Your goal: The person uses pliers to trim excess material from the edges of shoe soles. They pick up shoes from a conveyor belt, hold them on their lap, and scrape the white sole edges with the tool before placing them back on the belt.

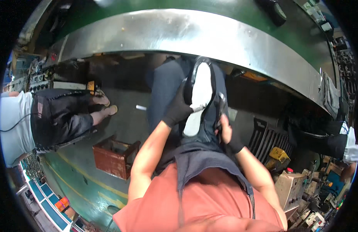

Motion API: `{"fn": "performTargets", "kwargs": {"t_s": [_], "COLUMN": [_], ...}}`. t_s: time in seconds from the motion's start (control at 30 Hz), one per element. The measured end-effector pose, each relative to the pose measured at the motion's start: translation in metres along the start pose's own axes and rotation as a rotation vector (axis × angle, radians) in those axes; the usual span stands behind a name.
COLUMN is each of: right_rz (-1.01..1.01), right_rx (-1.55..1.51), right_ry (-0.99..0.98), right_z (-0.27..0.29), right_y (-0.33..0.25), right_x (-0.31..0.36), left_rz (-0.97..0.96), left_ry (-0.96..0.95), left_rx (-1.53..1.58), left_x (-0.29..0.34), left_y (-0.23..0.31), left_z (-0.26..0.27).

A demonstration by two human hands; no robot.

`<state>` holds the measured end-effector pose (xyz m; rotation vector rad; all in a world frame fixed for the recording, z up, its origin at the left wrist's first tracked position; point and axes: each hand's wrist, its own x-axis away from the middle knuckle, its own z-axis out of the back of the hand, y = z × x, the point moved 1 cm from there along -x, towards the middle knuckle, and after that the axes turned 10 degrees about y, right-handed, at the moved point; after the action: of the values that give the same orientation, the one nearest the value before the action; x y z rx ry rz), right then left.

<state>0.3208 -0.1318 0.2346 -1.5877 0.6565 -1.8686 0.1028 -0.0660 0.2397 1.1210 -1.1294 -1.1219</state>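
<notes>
A black shoe upper (190, 82) with a white sole face (202, 86) turned up lies lengthwise over my lap. My left hand (181, 107), in a dark glove, is closed round its left side, fingers reaching over the white face near its narrow middle. To the right of the shoe, my right hand (227, 135) is wrapped round a dark metal hand tool (221, 102) with a shiny upper part; its exact kind is not clear. The right glove leaves the thumb bare. The tool's upper end stands beside the shoe, and whether they touch is unclear.
A metal-edged bench (159, 33) with a green top curves across in front of my knees. Another person (63, 116) sits at the left. A brown wooden stool (113, 158) stands on the floor to my left. Machinery (293, 189) and a dark slatted chair (269, 135) are at the right.
</notes>
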Motion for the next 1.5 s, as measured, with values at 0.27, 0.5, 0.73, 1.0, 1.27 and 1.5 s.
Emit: {"fn": "performTargets", "kwargs": {"t_s": [0.27, 0.5, 0.73, 1.0, 1.27, 1.5], "right_rz": [0.17, 0.239, 0.17, 0.155, 0.165, 0.173], "right_rx": [-0.047, -0.017, -0.025, -0.088, -0.109, -0.167], "right_ry": [-0.097, -0.121, -0.123, -0.224, -0.262, -0.206], "right_z": [0.002, 0.008, 0.004, 0.008, 0.002, 0.002], "right_y": [0.028, 0.017, 0.004, 0.007, 0.014, 0.005], "right_x": [-0.009, -0.016, -0.005, -0.024, -0.033, -0.021], "left_rz": [0.275, -0.325, -0.609, -0.207, 0.055, 0.061], "left_ry": [-0.151, -0.248, -0.272, 0.726, 0.606, 0.909], "left_rx": [0.655, 0.051, -0.351, -0.824, -0.235, -0.193], "left_x": [-0.13, -0.203, -0.098, -0.06, -0.057, -0.065], "left_y": [0.092, 0.102, 0.077, -0.05, -0.058, -0.099], "left_z": [-0.012, -0.083, -0.012, 0.091, 0.115, 0.165]}}
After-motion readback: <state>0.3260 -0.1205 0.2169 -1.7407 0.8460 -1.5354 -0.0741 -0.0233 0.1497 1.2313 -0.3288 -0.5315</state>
